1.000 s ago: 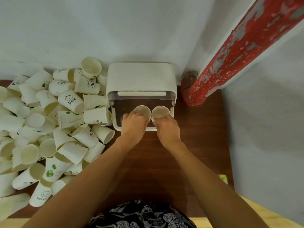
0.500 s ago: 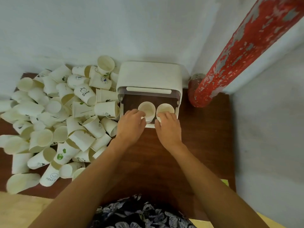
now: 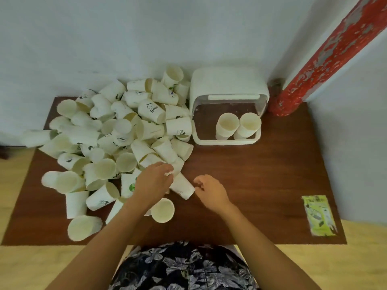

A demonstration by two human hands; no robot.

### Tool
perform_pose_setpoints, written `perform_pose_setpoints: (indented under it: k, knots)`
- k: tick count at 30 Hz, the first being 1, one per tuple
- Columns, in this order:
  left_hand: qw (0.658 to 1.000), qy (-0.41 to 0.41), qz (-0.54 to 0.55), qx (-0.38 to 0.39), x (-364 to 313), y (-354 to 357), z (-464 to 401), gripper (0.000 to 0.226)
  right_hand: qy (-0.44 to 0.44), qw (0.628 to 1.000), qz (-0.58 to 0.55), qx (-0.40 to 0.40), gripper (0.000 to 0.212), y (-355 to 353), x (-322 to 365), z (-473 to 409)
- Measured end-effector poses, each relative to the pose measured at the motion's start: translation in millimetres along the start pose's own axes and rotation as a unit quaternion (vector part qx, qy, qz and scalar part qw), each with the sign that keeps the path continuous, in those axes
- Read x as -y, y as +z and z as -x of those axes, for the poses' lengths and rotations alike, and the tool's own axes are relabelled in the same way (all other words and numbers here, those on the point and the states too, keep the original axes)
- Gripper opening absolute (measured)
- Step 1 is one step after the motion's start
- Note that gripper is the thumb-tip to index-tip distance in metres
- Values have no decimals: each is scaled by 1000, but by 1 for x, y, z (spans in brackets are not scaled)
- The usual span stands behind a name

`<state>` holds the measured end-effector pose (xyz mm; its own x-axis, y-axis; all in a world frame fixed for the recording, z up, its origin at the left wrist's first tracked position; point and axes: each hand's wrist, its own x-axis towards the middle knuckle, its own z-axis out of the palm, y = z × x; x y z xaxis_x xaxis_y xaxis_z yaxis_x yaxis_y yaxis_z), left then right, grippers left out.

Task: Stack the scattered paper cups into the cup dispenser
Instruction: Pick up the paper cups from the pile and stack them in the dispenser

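**Inspector A:** Position of the cup dispenser [image 3: 228, 86]?

**Inspector B:** At the back of the brown table [image 3: 261, 174], against the wall and just left of the red pillar [image 3: 326, 55]. Its clear front is open. Two cup stacks stand inside, side by side and touching: the left stack [image 3: 226, 126] and the right stack [image 3: 248, 127], both mouth up.

**Inspector A:** The loose stock?

**Inspector B:** A large pile of paper cups [image 3: 117, 139] covers the left half of the table, reaching the dispenser's left wall. Most lie on their sides; several carry small printed marks.

**Inspector A:** Hands?

**Inspector B:** The left hand [image 3: 154, 181] is at the pile's near right edge, fingers curled onto a cup lying on its side [image 3: 182, 186]. The frame is blurred there, so whether it truly grips that cup I cannot tell. The right hand [image 3: 210, 188] is just beside the same cup's base end, fingers loosely curled and apart, holding nothing.

**Inspector A:** Anything else noted?

**Inspector B:** One cup [image 3: 163, 210] lies below the left wrist, mouth toward the camera. A green and yellow packet [image 3: 318, 215] lies flat at the table's right near corner, well apart from the cups. A dark floral garment [image 3: 182, 266] shows at the bottom edge.
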<state>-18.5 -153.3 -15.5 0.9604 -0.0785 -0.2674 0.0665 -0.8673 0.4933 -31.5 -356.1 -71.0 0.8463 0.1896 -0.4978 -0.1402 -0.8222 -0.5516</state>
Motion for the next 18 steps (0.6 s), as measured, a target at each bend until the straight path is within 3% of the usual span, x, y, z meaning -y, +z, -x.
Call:
perform_pose_setpoints:
  k: [5,10,18]
  knots:
    - [997,29,-30,63,47,-9,34,33,19,999,11,-40,56,55,32,12]
    - [967,141,-109,183,57,4,48,56,-24,993,118,-10,82,84,40,14]
    - [928,181,-220,240,54,32,49,89,-8,969,246,-18,90,77,45,4]
